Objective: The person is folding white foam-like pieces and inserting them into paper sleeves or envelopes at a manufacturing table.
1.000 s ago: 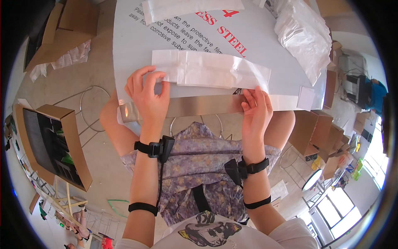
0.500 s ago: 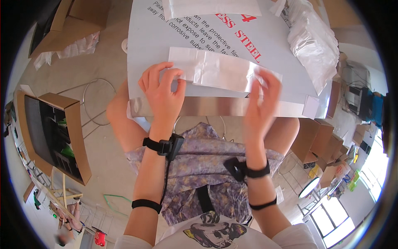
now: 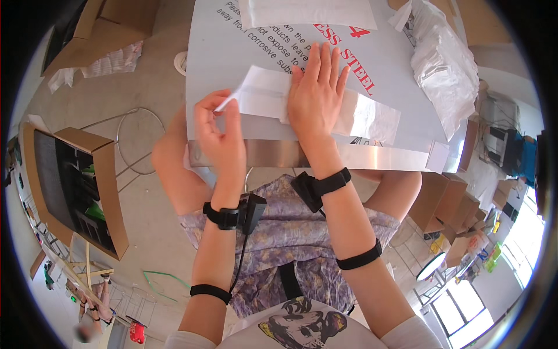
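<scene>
A long, narrow whitish plastic bag (image 3: pixel 372 116) lies crosswise on the grey film-covered tabletop (image 3: pixel 221 52). My left hand (image 3: pixel 224 125) pinches its left end between thumb and fingers, and that end is lifted and bent upward. Flat across the middle of the bag rests my right hand (image 3: pixel 317 99), its fingers stretched away from me. It hides the part of the bag beneath the palm. A second whitish flat piece (image 3: pixel 308 13) lies farther off, at the top of the tabletop.
A crumpled heap of clear plastic bags (image 3: pixel 444 72) lies at the far right. A small white card (image 3: pixel 437 156) sits at the near right corner, beside the shiny metal edge (image 3: pixel 360 156). Cardboard boxes (image 3: pixel 107 192) stand on the floor to the left, with more at right.
My right hand has moved left and flattened onto the middle of the bag. My left hand now holds the bag's left end raised and bent.
</scene>
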The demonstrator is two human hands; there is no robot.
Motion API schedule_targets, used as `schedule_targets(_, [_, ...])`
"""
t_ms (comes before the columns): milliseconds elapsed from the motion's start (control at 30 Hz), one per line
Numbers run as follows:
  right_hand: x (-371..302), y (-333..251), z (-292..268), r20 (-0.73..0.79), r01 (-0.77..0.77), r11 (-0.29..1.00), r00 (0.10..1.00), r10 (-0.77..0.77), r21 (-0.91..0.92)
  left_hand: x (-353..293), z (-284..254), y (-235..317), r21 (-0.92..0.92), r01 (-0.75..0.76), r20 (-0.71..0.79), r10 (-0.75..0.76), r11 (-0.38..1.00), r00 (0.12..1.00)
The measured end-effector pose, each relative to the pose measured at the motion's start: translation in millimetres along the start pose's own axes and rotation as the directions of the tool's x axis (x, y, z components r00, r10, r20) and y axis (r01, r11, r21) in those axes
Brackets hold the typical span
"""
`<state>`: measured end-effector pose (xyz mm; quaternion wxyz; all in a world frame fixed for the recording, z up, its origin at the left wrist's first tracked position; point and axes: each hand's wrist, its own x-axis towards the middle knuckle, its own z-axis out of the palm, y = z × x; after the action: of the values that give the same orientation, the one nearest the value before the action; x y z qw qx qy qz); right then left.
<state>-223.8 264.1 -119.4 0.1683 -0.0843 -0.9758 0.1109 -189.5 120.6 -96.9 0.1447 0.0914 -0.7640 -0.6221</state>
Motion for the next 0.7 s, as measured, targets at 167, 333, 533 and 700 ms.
schedule_targets(167, [-0.4,1.3,-3.9,-0.024,0.015,1.000,1.000,-0.015,0.025,10.2,-4.7,18.2,-0.300,0.248,-0.030,-0.269,0.921,0.963])
schedule_targets(333, [-2.0,1.0,-4.6,-0.029,0.050,0.998,0.998,-0.049,0.034,9.0,2.5,30.8,-0.362,0.308,0.065,-0.306,0.880,0.950])
schedule_targets(533, [-11.7,-2.6,-85.2,0.129,-0.312,0.537,0.928,0.351,0.784,-10.4,26.7,49.0,0.097,-0.219,0.159,0.202,0.971,0.966])
schedule_targets(700, [-26.2,8.2,-114.0,0.425,-0.568,0.369,0.812,0.400,0.736,-29.4,42.7,50.5,0.197,-0.439,0.331,0.362,0.877,0.872])
